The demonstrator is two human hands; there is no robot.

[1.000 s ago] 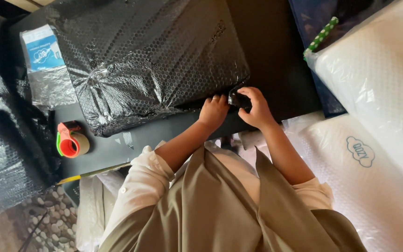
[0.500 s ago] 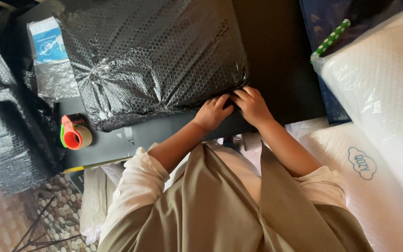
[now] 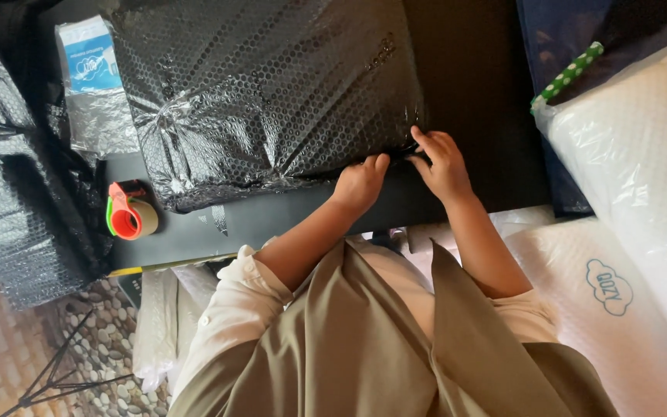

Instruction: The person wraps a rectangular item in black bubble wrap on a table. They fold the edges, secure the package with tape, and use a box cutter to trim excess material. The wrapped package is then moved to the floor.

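A large package wrapped in black bubble wrap [image 3: 264, 93] lies on a dark table [image 3: 472, 93]. My left hand [image 3: 359, 185] presses against the package's near right corner, fingers curled on the wrap's edge, thumb raised. My right hand [image 3: 443, 162] is just to the right of it, fingertips pinching the same corner of the wrap. Both forearms reach up from my body at the bottom of the view.
A red and green tape dispenser [image 3: 129, 216] sits on the table's near left. Behind it lies a clear pack with a blue label [image 3: 90, 73]. Loose black bubble wrap [image 3: 9, 193] hangs at left. White pillows in plastic [image 3: 634, 162] and a green dotted stick [image 3: 569, 72] are at right.
My hands came together at the package's corner, then spread a little. My right hand slid up along the corner edge, and the small dark flap it pinched is now flat against the package.
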